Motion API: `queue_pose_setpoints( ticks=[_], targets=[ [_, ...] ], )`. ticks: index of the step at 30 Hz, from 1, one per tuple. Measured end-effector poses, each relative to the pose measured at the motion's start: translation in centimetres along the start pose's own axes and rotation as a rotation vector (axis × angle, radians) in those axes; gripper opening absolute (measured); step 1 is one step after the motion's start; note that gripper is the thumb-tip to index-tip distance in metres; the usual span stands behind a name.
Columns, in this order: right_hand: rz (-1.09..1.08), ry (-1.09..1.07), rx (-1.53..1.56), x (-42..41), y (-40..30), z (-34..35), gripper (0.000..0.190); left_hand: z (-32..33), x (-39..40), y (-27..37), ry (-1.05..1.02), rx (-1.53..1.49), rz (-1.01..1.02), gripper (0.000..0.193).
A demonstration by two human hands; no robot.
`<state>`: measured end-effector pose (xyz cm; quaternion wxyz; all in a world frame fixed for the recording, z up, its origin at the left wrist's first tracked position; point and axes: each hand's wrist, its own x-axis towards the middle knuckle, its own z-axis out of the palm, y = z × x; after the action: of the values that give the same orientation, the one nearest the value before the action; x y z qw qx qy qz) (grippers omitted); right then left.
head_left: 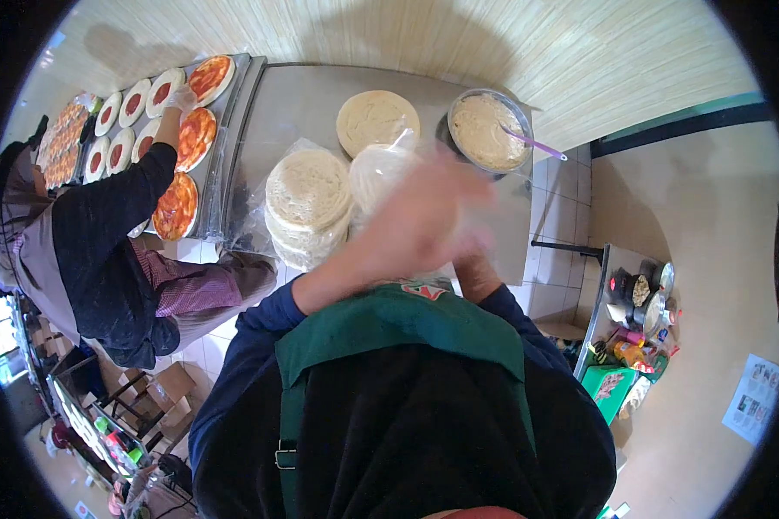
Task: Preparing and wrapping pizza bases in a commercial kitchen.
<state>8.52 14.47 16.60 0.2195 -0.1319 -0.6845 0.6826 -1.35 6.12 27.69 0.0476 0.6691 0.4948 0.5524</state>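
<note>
Before my chest, at the near right of the metal table, both of my hands are blurred by motion. My left hand (422, 214) reaches over the table and overlaps my right hand (470, 250); whether either holds something cannot be told. Beside my left hand a clear plastic bag (380, 172) lies against a pale flat round base (376, 120). To the left, a stack of pale round bases (306, 191) sits on an opened plastic bag. Beyond the hands, at the right, stands a metal bowl of beige spread (487, 133), with a purple-handled utensil (539, 144) in it.
A co-worker (104, 233) stands at the left, one plastic-gloved hand over trays of sauced round bases (198, 136). A wall edges the table's far side. At the right, a side table (613, 266) holds bowls, bottles and a green tray (607, 389).
</note>
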Motion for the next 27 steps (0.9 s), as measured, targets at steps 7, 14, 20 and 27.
queue_pose_setpoints(
  ticks=[7,14,20,27],
  targets=[
    [0.207,0.115,0.504,-3.0,-2.3,-1.6,0.062,-2.8,-3.2,-7.0,0.154,-0.521,-0.891,0.028],
    [0.033,0.045,0.087,-7.0,2.5,-8.4,0.054,1.1,-8.5,-10.1,0.435,-0.446,-0.905,0.033],
    [0.529,0.427,0.583,-7.4,0.3,-9.7,0.048,1.8,-11.4,-12.4,0.594,-0.269,-1.166,0.032],
    [0.802,0.402,0.646,-12.1,15.0,-9.7,0.049,5.3,-20.1,-11.4,0.056,1.094,-0.441,0.047]
  ],
)
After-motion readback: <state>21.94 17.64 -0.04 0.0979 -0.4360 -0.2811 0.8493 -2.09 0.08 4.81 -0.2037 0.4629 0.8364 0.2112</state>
